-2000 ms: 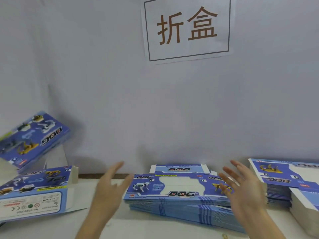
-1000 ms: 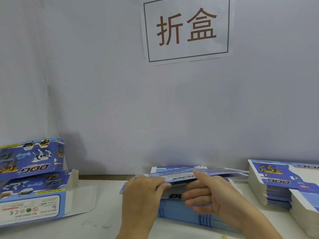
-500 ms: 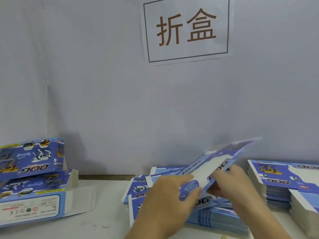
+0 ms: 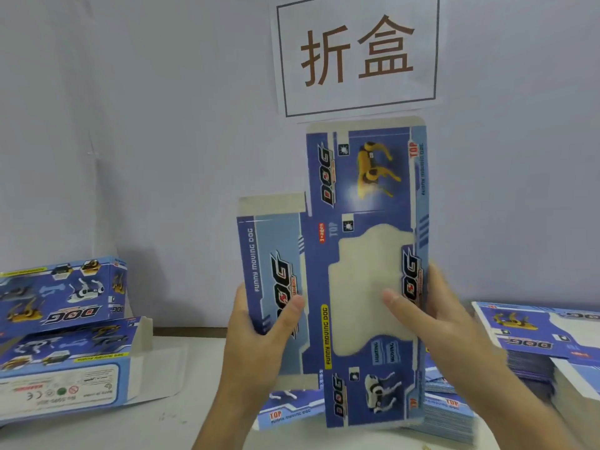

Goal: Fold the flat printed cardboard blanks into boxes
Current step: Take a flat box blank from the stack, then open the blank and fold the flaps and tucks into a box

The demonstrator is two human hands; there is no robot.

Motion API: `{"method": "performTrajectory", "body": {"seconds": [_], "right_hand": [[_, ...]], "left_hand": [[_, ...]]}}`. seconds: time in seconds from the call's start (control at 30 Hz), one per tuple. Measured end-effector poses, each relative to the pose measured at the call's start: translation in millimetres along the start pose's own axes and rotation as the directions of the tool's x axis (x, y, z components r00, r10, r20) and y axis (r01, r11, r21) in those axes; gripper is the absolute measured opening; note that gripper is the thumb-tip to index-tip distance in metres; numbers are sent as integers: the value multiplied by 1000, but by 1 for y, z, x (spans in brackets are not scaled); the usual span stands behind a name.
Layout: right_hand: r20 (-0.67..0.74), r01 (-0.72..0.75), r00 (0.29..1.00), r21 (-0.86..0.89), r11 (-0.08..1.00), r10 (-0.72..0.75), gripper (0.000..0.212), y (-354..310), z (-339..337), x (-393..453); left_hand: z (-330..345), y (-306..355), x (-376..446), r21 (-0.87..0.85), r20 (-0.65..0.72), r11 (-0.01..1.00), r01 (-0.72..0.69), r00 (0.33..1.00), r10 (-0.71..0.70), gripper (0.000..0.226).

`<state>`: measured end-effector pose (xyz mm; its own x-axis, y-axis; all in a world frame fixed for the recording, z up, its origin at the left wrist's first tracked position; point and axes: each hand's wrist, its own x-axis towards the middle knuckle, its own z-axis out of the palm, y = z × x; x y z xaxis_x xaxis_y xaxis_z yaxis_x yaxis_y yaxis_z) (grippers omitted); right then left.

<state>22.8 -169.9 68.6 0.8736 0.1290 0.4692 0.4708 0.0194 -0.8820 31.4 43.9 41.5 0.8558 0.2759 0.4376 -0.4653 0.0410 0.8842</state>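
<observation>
I held one flat blue printed cardboard blank (image 4: 363,274) upright at twelve o'clock, left hand (image 4: 259,329) and right hand (image 4: 431,316) pinching its edges, unfolded. Two folded blue boxes (image 4: 61,319) sat at nine o'clock; blank stacks (image 4: 552,349) remained on the counter (image 4: 181,423).

You're at a packaging workstation: a plain white table (image 4: 201,427) against a grey wall, a paper sign (image 4: 357,53) reading 折盒 above it, stacked printed blanks (image 4: 535,345) right, folded boxes (image 4: 61,287) left.

Two bare, sleeveless forearms
</observation>
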Motion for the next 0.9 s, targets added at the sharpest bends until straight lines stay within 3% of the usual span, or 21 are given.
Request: {"method": "performTrajectory", "body": {"seconds": [0.13, 0.27, 0.37, 0.4, 0.47, 0.53, 0.6, 0.73, 0.83, 0.9], "right_hand": [[2, 27, 1000, 5, 1000, -27, 53, 4, -3, -1], [122, -37, 992, 158, 987, 18, 56, 13, 12, 3], [78, 10, 997, 164, 986, -23, 60, 24, 34, 22], [52, 21, 998, 194, 981, -32, 60, 27, 37, 23], [17, -68, 998, 286, 956, 66, 79, 28, 38, 30], [53, -99, 995, 388, 917, 85, 68, 31, 28, 21], [-22, -61, 997, 401, 914, 77, 60, 34, 18, 15], [-171, -31, 982, 285, 958, 83, 85, 22, 15, 10], [-272, 89, 959, 38, 995, -76, 64, 6, 20, 2], [-249, 141, 955, -87, 986, -158, 62, -7, 32, -2]], "left_hand": [[6, 6, -5, 10, 59, 1000, -16, 998, 15, 69], [18, 12, -18, -66, 317, 995, 76, 947, -51, 90], [35, 15, -31, -83, 436, 988, 131, 896, -82, 113], [38, 15, -32, -104, 411, 985, 138, 908, -84, 120], [39, 14, -29, -133, 320, 984, 122, 945, -74, 108], [33, 15, -23, -144, 227, 984, 100, 972, -66, 80], [27, 15, -17, -126, 174, 989, 74, 983, -51, 67], [19, 13, -11, -125, 52, 985, 123, 992, -117, 47], [17, 16, -9, -152, -65, 982, 116, 990, -127, 39], [20, 22, -13, -137, -98, 990, 15, 995, -29, 34]]}}
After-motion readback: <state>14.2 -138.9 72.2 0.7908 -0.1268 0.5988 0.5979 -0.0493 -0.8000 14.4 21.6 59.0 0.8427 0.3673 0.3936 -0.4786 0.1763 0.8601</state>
